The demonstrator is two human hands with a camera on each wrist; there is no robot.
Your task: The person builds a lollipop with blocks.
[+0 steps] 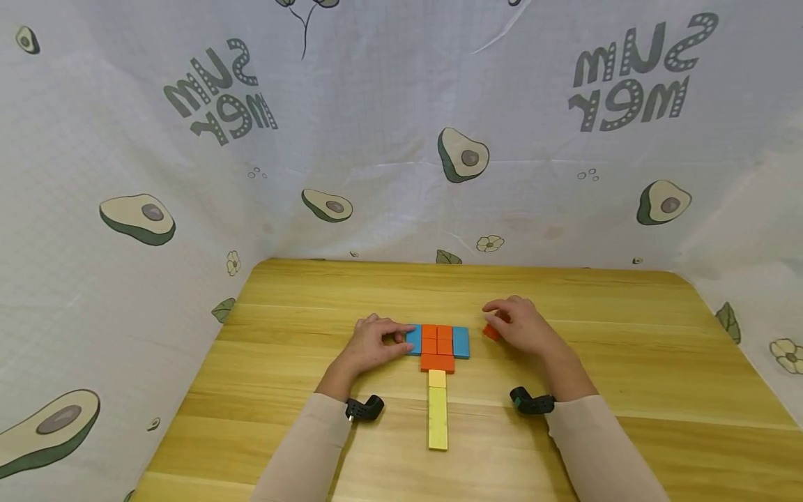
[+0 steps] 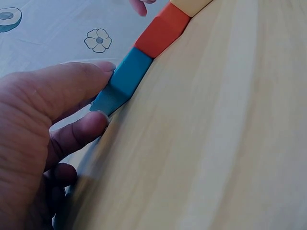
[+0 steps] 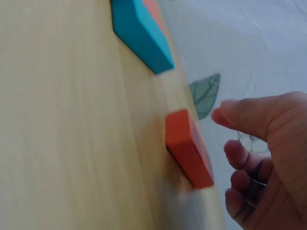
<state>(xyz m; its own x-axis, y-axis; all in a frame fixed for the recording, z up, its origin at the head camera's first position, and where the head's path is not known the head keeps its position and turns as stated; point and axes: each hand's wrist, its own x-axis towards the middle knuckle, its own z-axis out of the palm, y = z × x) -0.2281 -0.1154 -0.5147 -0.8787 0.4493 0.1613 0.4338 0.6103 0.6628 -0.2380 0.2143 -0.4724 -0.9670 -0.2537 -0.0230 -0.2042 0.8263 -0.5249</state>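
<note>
My left hand (image 1: 371, 343) pinches the left blue block (image 1: 413, 339) between thumb and a finger, as the left wrist view shows on the same blue block (image 2: 125, 79). Several small orange blocks (image 1: 429, 346) lie between it and a second blue block (image 1: 461, 343). Below them sit a wider orange block (image 1: 437, 363), a small yellow block (image 1: 437, 378) and a long yellow block (image 1: 438, 418), in line. To the right, a loose orange block (image 1: 491, 332) lies by my right hand (image 1: 523, 328). In the right wrist view, bent fingers stay apart from this orange block (image 3: 189, 148).
The blocks lie on a wooden table (image 1: 301, 293). A white cloth (image 1: 389, 139) printed with avocados and lettering hangs behind and beside it. Each wrist carries a black camera, one at the left (image 1: 365, 408) and one at the right (image 1: 532, 402).
</note>
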